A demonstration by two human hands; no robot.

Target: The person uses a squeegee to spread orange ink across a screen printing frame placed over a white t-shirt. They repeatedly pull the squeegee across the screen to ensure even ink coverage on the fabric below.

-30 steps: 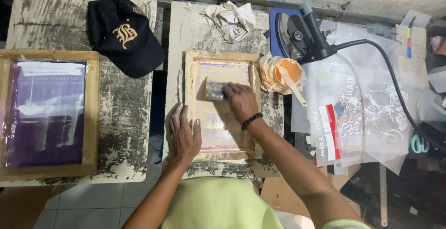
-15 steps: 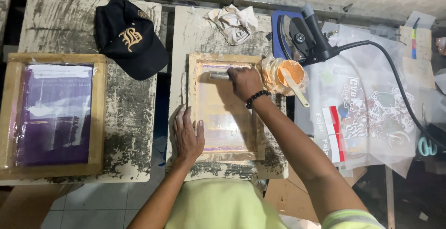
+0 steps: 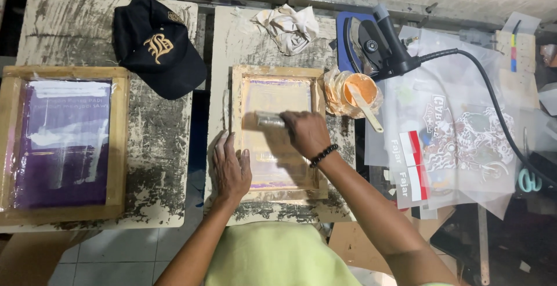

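A wooden screen-printing frame (image 3: 277,72) with a pale mesh lies flat on the middle table. My right hand (image 3: 306,134) grips a metal-edged squeegee (image 3: 270,120) pressed across the mesh about a third of the way down the frame. A dark bead bracelet is on that wrist. My left hand (image 3: 230,167) lies flat, fingers spread, on the frame's lower left corner and the table beside it.
A second wooden frame (image 3: 62,141) with purple mesh lies on the left table, a black cap (image 3: 154,48) behind it. An orange ink cup with a stick (image 3: 357,91), a crumpled rag (image 3: 288,26), a heat tool with cable (image 3: 383,45) and printed transparent sheets (image 3: 458,141) sit right.
My right hand moved the squeegee up to the frame's top edge, then pulled it back down toward me. My left hand stayed pressed on the frame's corner.
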